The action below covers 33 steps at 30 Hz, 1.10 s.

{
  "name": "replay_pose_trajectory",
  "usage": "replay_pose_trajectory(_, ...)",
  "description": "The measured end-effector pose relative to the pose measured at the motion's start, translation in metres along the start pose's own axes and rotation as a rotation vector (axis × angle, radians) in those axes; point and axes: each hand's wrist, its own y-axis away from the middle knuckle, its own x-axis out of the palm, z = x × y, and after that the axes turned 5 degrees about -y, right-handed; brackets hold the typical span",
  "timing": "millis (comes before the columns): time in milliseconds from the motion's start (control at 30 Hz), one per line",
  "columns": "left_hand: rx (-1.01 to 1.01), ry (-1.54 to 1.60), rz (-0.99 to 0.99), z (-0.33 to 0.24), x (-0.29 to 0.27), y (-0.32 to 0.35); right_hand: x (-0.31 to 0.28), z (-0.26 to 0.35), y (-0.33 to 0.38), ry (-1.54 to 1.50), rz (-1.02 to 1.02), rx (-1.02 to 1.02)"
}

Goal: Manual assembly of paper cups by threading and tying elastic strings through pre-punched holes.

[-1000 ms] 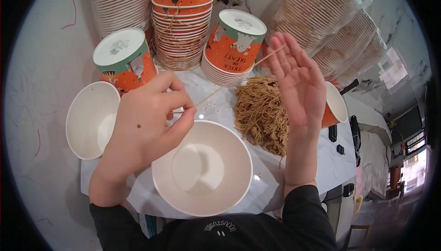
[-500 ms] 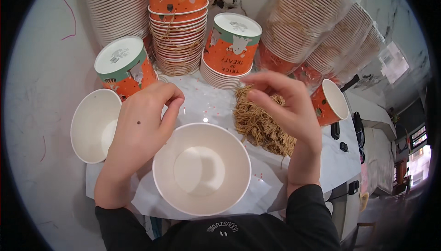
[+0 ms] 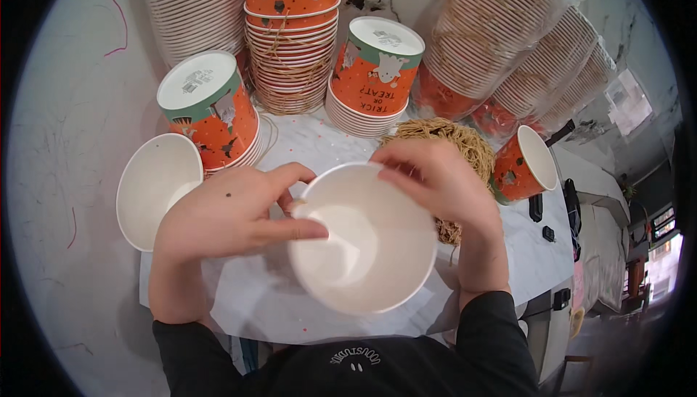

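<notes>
A round paper bucket (image 3: 377, 273), white inside, is tilted between my two hands over the table, its opening turned up toward me. My left hand (image 3: 225, 212) grips the left rim, thumb over the inside wall and fingers behind. At the upper right rim, my right hand (image 3: 450, 183) pinches the edge with thumb and fingers; it is slightly blurred. Behind the right hand lies a bundle of brown paper string (image 3: 465, 146), partly hidden by that hand and the bucket. Left of my left hand another white-lined bucket (image 3: 156, 186) rests tipped, its opening showing.
Upside-down orange and green buckets (image 3: 203, 121) stand stacked at the left, with a similar stack (image 3: 375, 78) farther back. Tall nested stacks (image 3: 290, 56) and plastic-wrapped stacks (image 3: 486, 27) line the wall. An orange cup (image 3: 517, 172) lies at the right near small black objects (image 3: 536, 208).
Both hands have come down onto the bucket and taken hold of its rim. The bucket has shifted up and to the right and tilted. The view has moved slightly.
</notes>
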Motion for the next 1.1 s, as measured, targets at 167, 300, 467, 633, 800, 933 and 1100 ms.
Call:
replay_pose_trajectory(167,0.136,0.222,0.038,0.008,0.013,-0.008,-0.028,-0.02,0.006,-0.023,-0.283,-0.001)
replay_pose_trajectory(300,0.11,0.201,-0.124,0.008,0.009,0.001,-0.056,-0.042,0.013,0.09,-0.73,0.135)
replay_pose_trajectory(467,0.005,0.469,-0.266,-0.006,-0.011,0.035,-0.083,-0.061,0.027,0.058,-0.888,0.182)
replay_pose_trajectory(633,0.103,0.825,-0.191,-0.018,-0.012,0.041,-0.035,-0.034,0.005,-0.034,-0.533,0.128)
replay_pose_trajectory(800,0.151,1.321,-0.105,-0.005,0.013,-0.006,0.022,-0.015,-0.019,-0.026,-0.264,-0.021)
replay_pose_trajectory(933,0.139,1.461,-0.174,-0.003,0.02,-0.016,0.027,-0.007,-0.02,-0.032,-0.434,-0.229)
replay_pose_trajectory(1100,0.207,1.452,-0.206,0.004,0.022,-0.014,0.016,0.026,-0.002,-0.815,0.077,0.247)
